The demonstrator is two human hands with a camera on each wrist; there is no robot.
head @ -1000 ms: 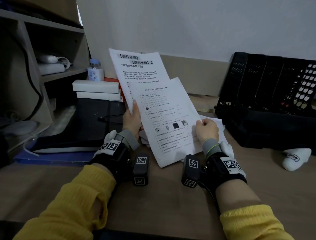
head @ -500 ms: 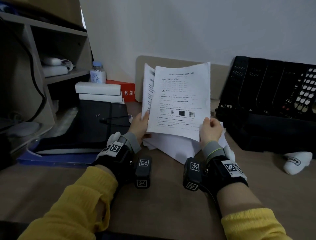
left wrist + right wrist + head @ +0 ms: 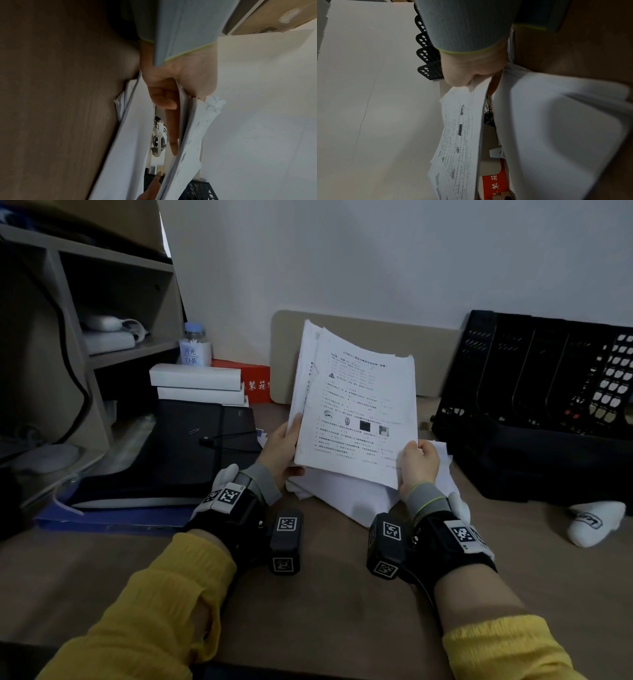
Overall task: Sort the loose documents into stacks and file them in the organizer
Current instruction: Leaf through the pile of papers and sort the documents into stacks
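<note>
Both hands pinch the upright sheaf [image 3: 356,412] mid-frame, left hand [image 3: 281,446] and right hand [image 3: 418,462] at its bottom corners, likely squaring edges before the organizer [image 3: 534,405] at right.

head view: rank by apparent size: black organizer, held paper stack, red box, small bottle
1. black organizer, cut off at the frame edge
2. paper stack, nearer the camera, so unsure against the organizer
3. red box, partly hidden
4. bottle, close to the red box

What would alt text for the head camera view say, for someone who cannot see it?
Two hands hold a stack of printed papers upright above a wooden desk, the left hand on its left edge and the right hand pinching its lower right corner. More loose sheets lie beneath, and a black organizer stands at right.
</note>
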